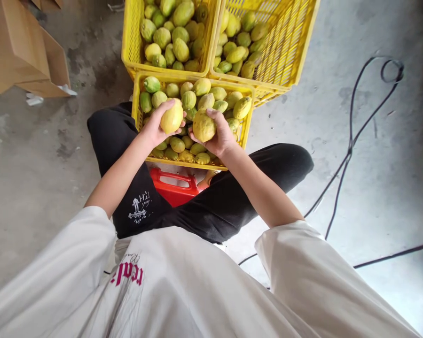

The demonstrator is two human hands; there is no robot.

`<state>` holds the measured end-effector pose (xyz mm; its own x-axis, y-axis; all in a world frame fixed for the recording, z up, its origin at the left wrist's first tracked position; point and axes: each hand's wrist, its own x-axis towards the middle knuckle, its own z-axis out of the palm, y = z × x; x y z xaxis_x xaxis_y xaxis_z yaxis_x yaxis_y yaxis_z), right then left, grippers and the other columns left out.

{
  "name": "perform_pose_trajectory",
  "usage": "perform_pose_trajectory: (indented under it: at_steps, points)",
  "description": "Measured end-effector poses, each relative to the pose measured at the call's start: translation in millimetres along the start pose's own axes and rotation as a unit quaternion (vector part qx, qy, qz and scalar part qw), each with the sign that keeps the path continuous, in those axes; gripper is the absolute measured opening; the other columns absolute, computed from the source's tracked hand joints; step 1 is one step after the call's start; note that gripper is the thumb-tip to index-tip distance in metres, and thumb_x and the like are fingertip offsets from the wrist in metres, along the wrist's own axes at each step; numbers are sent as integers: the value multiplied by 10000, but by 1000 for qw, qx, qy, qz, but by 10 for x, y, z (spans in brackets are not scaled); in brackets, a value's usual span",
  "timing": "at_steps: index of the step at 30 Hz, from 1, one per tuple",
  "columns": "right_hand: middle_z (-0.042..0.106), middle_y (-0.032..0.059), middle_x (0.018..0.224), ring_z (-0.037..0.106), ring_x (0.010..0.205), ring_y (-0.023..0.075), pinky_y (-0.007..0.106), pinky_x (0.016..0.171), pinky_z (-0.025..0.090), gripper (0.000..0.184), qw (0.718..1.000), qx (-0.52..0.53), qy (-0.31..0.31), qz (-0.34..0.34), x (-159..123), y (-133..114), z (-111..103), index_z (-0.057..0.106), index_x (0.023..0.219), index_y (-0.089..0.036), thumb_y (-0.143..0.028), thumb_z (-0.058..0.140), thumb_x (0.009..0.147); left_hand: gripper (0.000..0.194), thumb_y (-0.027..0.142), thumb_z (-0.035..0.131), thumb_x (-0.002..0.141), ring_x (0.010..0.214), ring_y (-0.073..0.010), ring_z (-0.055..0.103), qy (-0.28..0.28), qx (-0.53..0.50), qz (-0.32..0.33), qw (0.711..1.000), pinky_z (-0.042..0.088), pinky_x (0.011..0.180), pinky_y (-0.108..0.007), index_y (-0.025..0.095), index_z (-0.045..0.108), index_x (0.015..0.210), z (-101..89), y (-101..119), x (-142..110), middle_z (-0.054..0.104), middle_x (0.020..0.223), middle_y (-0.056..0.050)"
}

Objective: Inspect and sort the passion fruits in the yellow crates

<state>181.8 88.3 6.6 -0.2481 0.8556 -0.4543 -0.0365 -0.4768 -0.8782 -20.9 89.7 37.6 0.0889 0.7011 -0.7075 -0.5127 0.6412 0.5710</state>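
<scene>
Hovering apart over the near crate (197, 165), the left hand (156, 126) is clasping a smooth fruit (171, 116), the right hand (223, 137) a spotted fruit (203, 126); moving either likely needs care.

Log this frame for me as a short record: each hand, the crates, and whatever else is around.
left hand: left hand holds a smooth yellow fruit
right hand: right hand holds a blemished yellow fruit
hands' place: apart, above the near crate
near crate contents: green and yellow fruits
far crates: left crate and right crate, both holding fruits; right one partly bare
between legs: red object with a handle
floor, left: cardboard box
floor, right: looped black cable
</scene>
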Motion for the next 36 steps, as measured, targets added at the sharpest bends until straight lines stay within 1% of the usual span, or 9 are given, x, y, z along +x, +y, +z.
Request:
perform_pose_trajectory:
  at_steps: [5,8,11,14,19,23,28,32,36]
  points:
    - [820,99,1130,822,1257,364,549,1061,731,572,1000,-5,-2,3,29,44,-26,706,1184,-294,-854,694,1068,403,571,600,1139,1206,-372,915,1,-22,-5,1000,766,880,-408,264,809,1296,71,-1,-42,905,995,-84]
    - [821,127,1174,803,1274,384,575,1052,717,628,1000,-28,-6,-6,49,44,-112,707,1221,-284,-876,538,1100,375,494,508,1176,1157,-335,915,-10,-50,12,999,761,879,-381,246,788,1205,85,30,-80,885,946,-84]
    - [826,170,1184,793,1258,401,599,1043,686,651,994,-106,-10,-28,64,2,-175,734,1263,-243,-798,415,1149,338,560,619,1158,1156,-327,914,-9,-70,9,997,774,920,-392,304,780,1310,70,55,-76,908,1026,-66]
    - [836,176,1170,799,1249,410,600,1036,667,631,986,-163,-9,-44,58,-52,-155,761,1315,-219,-754,469,1153,383,611,741,1116,1144,-311,913,8,-76,20,997,771,905,-362,330,763,1376,54,61,-53,904,1052,-39]
    - [851,115,1202,816,1293,365,525,1017,708,565,997,-67,-2,-28,12,-27,-52,751,1226,-285,-802,552,1114,275,488,630,1177,1177,-283,904,18,-30,43,998,714,831,-281,254,775,1175,66,42,-60,861,950,-44]
    - [842,91,1256,799,1346,339,503,1041,736,476,999,48,14,7,-12,21,-31,677,1167,-318,-779,666,1050,308,468,611,1143,1451,-365,824,16,17,38,999,731,1002,-408,270,804,1278,87,28,-111,915,1082,-57]
    - [835,96,1161,785,1355,374,519,1058,756,528,997,58,15,46,-45,-23,-6,667,1150,-324,-818,767,993,360,463,498,1091,1626,-376,692,-36,7,20,999,669,1228,-487,302,793,1221,134,29,-189,946,1199,-37]
    - [839,97,1168,786,1337,358,532,1066,746,519,996,76,11,54,-59,-81,-8,682,1156,-328,-830,705,1027,448,475,369,1154,1442,-373,823,-23,-24,20,999,741,973,-439,245,752,1189,150,13,-147,903,1046,-79]
    - [848,97,1131,794,1291,367,561,1023,736,448,994,89,10,65,-60,-136,-15,690,1177,-327,-760,675,1059,412,500,428,1208,937,-276,900,-53,-31,24,998,648,645,-290,228,709,1077,130,-2,-85,834,893,-61]
